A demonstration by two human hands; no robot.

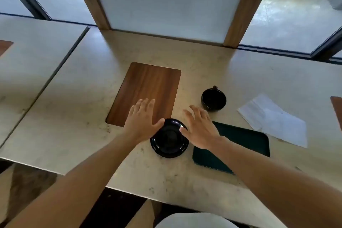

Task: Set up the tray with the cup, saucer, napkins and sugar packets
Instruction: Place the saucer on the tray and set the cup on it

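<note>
Both hands were spread flat with the fingers extended and slightly splayed, palms down, and neither hand gripped anything. The left hand [142, 120] lay over the near end of a wooden inlay panel [148, 87] set into the table top, with its thumb reaching the far left rim of the saucer [169, 141]. The right hand [200, 127] lay to the right of the saucer, with its thumb at the saucer's far right rim; whether either thumb touched the rim could not be determined. The heel of the right hand and its forearm covered the left part of the tray [246, 139].

The saucer was dark and glossy, and it rested on the table [74, 116] between the two hands, just left of the tray. The tray was dark green, rectangular with rounded corners, and carried nothing visible. The cup [213, 99] was dark, stood upright on the table beyond the right hand, and had its handle pointing away from the person. The napkins [273, 120] were white and lay flat on the table to the right of the cup and beyond the tray's far right corner, apart from the tray. Sugar packets could not be distinguished.
</note>
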